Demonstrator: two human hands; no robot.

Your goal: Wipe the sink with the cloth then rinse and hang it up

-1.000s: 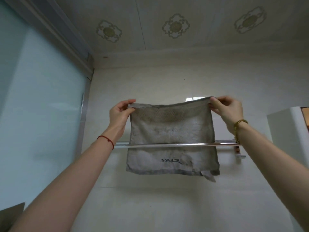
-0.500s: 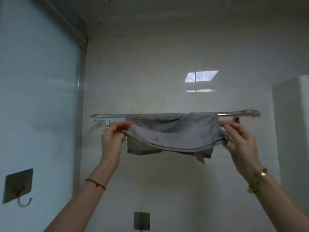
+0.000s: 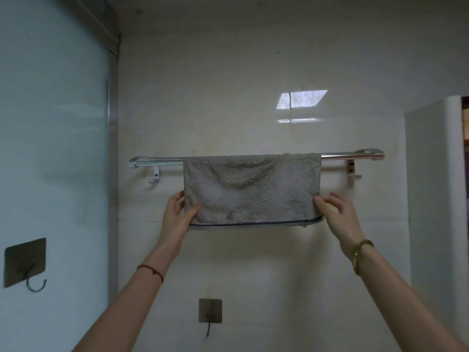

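Note:
A grey textured cloth hangs folded over the metal towel rail on the cream wall. Its front flap drops to a dark-edged hem. My left hand pinches the cloth's lower left corner, thumb on the front. My right hand holds the lower right corner, fingers spread along the edge. The sink is out of view.
A square adhesive hook is stuck to the wall below the cloth. Another hook sits on the frosted glass panel at left. A white cabinet or door edge stands at right.
The cloth went from held up above the rail to draped over it. Both hands pulled the front flap down and flat, moving from the top corners to the bottom corners.

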